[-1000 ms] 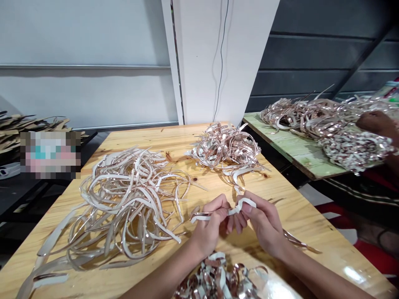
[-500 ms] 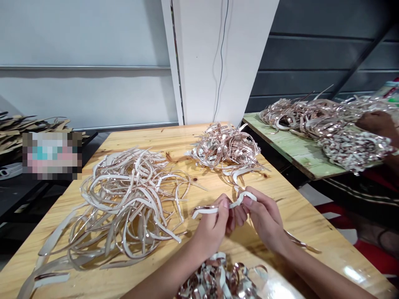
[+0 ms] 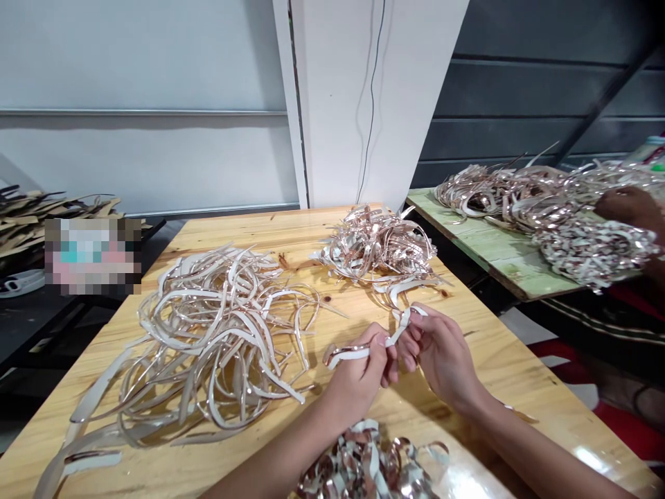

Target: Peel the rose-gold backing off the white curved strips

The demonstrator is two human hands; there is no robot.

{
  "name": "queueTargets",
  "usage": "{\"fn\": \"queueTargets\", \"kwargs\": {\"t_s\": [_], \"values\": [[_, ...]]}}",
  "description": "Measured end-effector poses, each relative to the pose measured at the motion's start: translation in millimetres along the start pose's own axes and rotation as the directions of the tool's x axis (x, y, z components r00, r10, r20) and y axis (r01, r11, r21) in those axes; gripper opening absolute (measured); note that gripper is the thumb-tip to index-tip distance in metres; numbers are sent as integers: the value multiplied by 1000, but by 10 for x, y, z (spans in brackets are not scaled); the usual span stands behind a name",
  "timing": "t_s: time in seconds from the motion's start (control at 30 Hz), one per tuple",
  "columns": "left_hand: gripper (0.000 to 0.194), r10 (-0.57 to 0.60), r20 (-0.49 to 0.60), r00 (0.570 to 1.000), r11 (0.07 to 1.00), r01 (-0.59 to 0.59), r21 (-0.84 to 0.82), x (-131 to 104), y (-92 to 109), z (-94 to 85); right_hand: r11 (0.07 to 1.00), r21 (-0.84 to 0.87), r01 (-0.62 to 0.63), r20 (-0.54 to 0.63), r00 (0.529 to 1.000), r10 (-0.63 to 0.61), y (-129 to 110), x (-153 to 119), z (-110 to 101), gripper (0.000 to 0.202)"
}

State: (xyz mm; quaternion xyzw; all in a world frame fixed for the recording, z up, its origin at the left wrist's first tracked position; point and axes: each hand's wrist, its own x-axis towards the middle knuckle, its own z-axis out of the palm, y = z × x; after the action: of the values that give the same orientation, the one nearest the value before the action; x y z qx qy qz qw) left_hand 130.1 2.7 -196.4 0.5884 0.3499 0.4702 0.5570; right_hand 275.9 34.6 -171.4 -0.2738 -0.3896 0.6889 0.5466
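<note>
Between my hands runs a curled strip (image 3: 399,333), white on one side and shiny rose-gold on the other. My left hand (image 3: 366,364) pinches it between thumb and fingers, with a free end sticking out to the left. The thumb and fingers of my right hand (image 3: 439,353) are closed on its other part, a little higher. A large tangle of long strips (image 3: 223,333) lies on the wooden table to the left. Behind my hands is a smaller shiny pile (image 3: 379,246). Curled strips (image 3: 371,461) lie near the front edge, between my forearms.
The wooden table (image 3: 249,225) reaches a white pillar. At the right, a green table (image 3: 503,260) bears more shiny strips, and another person's hand (image 3: 631,211) is over them. A dark table at the left holds brown strips (image 3: 46,215) and a white-handled tool (image 3: 23,283).
My right hand has risen slightly and turned, and the strip section between my hands is now more slanted. My left hand has shifted slightly right. The view has moved a little.
</note>
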Motion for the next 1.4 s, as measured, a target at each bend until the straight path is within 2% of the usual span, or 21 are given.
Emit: {"fn": "queueTargets", "kwargs": {"t_s": [0.27,1.1,1.4], "values": [[41,-13,1,1000,1000,13,24,10,-35,-14,999,6,-41,-36,998,41,-18,1,-5,31],[43,-14,-9,1000,997,14,78,6,75,-4,999,-22,-49,-39,998,49,-26,-1,-3,32],[44,-3,0,1000,999,3,37,3,6,-5,998,-37,-47,-38,998,46,-22,0,4,31]]}}
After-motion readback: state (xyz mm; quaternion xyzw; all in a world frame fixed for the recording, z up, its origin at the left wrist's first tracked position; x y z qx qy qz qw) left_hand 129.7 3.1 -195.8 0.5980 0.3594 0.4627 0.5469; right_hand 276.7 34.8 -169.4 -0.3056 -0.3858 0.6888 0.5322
